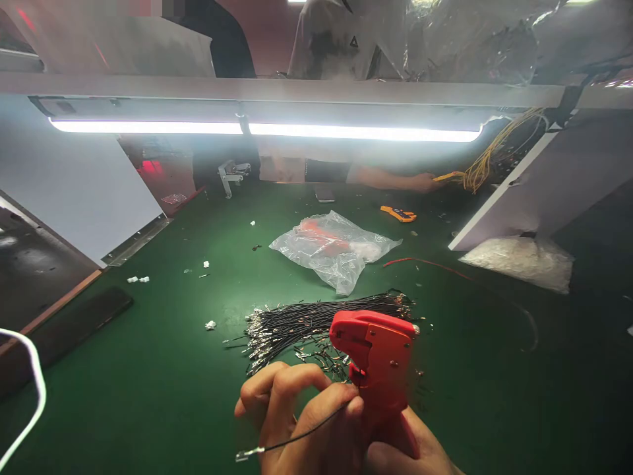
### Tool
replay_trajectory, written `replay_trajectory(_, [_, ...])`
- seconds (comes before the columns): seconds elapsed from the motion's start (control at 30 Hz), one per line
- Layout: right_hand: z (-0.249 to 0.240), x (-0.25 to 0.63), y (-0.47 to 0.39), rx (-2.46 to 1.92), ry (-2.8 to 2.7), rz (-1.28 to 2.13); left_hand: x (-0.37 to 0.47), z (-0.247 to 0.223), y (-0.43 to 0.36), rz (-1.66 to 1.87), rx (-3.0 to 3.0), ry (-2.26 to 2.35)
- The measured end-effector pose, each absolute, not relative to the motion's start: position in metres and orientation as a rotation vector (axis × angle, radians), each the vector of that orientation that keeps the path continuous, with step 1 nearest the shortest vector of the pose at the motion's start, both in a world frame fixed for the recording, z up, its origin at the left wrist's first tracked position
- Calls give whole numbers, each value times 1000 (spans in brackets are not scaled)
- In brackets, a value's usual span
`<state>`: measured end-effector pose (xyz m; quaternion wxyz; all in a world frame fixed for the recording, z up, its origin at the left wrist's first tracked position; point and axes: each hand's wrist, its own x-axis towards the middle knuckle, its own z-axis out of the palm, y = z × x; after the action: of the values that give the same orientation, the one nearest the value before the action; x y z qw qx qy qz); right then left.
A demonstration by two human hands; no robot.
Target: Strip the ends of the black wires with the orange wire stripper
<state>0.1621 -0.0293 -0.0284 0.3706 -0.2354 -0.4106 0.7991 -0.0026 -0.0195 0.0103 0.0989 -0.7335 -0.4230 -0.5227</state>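
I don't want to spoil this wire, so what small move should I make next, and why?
Perhaps nudge the thin black wire slightly to check its seating before squeezing the red plastic hand tool: your left hand pinches the wire close to the tool's notch, your right hand grips the handle, and I can't tell how far the wire goes in.

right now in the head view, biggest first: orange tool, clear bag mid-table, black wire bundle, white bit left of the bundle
1. black wire bundle
2. clear bag
3. orange tool
4. white bit
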Motion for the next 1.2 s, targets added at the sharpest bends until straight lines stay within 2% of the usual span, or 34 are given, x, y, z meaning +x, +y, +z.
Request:
replay_trajectory(0.2, [-35,166,-31,-705,-1130,1977,-6,7,-18,-1498,-2226,-1235])
replay_trajectory(0.43, [-40,161,-28,-661,-1128,2043,12,10,-23,-1752,-2059,-1442])
replay_trajectory(0.63, [-41,162,-29,-659,-1090,2050,0,5,-20,-1538,-2207,-1344])
replay_trajectory(0.87, [-49,157,-31,-709,-1036,2042,10,7,-20,-1723,-2060,-1433])
replay_trajectory(1.03, [-40,157,-29,-664,-1117,2063,7,7,-21,-1565,-2158,-1402])
replay_trajectory(1.2, [-38,159,-28,-683,-1118,1974,12,8,-22,-1655,-2069,-1547])
